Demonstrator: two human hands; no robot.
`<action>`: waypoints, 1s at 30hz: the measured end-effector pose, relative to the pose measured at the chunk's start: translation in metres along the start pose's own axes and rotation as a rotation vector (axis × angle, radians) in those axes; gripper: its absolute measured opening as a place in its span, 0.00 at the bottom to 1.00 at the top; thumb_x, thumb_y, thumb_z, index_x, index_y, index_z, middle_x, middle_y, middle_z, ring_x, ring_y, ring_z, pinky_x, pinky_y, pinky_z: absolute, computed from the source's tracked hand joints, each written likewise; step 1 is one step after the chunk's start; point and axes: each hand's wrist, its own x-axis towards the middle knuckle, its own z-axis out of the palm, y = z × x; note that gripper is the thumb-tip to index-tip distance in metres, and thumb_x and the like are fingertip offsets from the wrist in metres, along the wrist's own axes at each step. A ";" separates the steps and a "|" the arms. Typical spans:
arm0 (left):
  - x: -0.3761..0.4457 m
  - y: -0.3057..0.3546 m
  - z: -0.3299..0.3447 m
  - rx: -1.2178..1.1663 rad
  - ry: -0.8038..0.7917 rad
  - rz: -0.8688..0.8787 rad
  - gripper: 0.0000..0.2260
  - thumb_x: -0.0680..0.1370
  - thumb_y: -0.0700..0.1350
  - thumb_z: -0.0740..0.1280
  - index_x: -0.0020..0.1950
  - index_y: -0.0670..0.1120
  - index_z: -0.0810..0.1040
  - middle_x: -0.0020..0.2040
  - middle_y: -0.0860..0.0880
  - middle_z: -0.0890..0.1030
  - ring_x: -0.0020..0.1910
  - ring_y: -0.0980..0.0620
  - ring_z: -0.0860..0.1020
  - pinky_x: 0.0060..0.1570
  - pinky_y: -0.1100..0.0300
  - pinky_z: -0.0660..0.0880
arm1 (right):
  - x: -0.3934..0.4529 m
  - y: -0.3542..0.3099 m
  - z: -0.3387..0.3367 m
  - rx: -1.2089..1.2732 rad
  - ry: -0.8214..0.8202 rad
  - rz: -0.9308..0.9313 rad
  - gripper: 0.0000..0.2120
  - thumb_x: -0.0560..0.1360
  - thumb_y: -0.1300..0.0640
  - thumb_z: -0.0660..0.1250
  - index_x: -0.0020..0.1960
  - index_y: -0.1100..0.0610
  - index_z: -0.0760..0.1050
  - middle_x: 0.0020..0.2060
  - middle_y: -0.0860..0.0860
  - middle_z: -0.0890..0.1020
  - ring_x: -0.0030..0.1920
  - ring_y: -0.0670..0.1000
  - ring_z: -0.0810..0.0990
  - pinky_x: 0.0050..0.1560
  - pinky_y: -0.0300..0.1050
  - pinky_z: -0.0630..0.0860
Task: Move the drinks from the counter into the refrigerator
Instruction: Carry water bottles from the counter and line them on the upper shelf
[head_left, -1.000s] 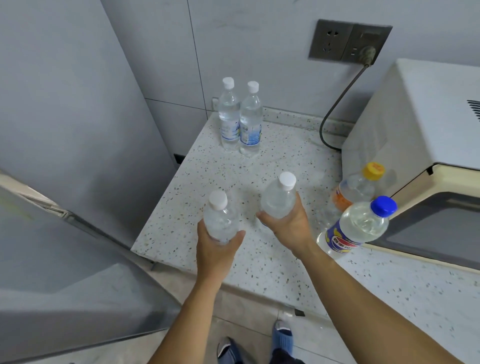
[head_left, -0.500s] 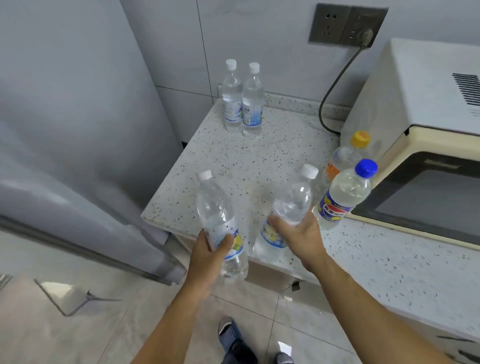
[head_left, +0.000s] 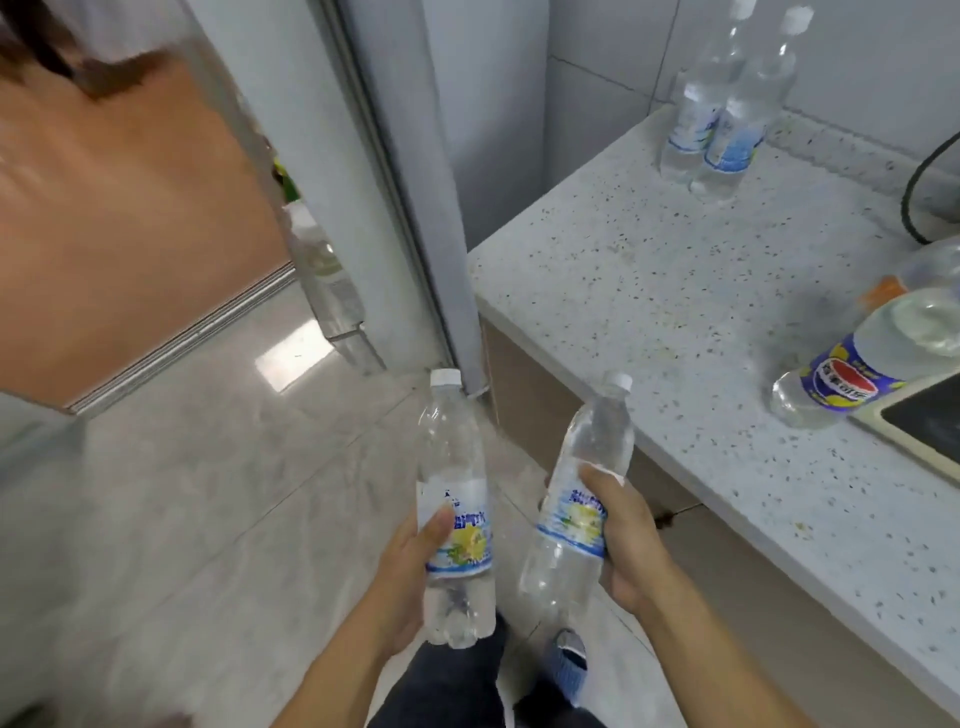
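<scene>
Left hand (head_left: 410, 571) grips one bottle (head_left: 456, 512), right hand (head_left: 623, 540) grips another bottle (head_left: 579, 499); both upright over floor (head_left: 208, 493), off the table (head_left: 675, 291).

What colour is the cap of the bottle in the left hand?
White. The cap of the bottle in the left hand shows best in the head view.

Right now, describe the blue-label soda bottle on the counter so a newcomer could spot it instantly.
Start at the speckled counter on the right and follow it to the right edge of the picture. There the soda bottle stands beside a cream appliance, next to a bottle with an orange label. Only it carries a blue and yellow label with a red, white and blue emblem; the two bottles by the wall have pale labels.
</scene>
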 end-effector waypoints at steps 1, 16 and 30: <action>-0.007 -0.001 -0.010 -0.028 0.033 0.009 0.38 0.63 0.61 0.78 0.64 0.38 0.77 0.52 0.38 0.85 0.47 0.43 0.85 0.42 0.56 0.80 | -0.002 0.007 0.010 0.008 -0.020 0.049 0.19 0.78 0.53 0.66 0.63 0.64 0.75 0.48 0.62 0.85 0.43 0.59 0.84 0.50 0.55 0.81; -0.064 0.020 -0.251 -0.323 0.364 0.143 0.28 0.67 0.59 0.72 0.59 0.41 0.80 0.48 0.40 0.86 0.44 0.43 0.85 0.39 0.52 0.82 | -0.003 0.111 0.274 -0.129 -0.354 0.344 0.22 0.67 0.43 0.70 0.47 0.61 0.83 0.42 0.61 0.83 0.38 0.59 0.84 0.45 0.59 0.83; -0.024 0.111 -0.423 -0.283 0.420 0.281 0.27 0.65 0.62 0.71 0.59 0.49 0.77 0.46 0.50 0.87 0.43 0.51 0.86 0.37 0.63 0.80 | 0.037 0.150 0.479 -0.358 -0.531 0.244 0.34 0.66 0.41 0.73 0.67 0.57 0.75 0.59 0.64 0.81 0.62 0.67 0.79 0.64 0.67 0.74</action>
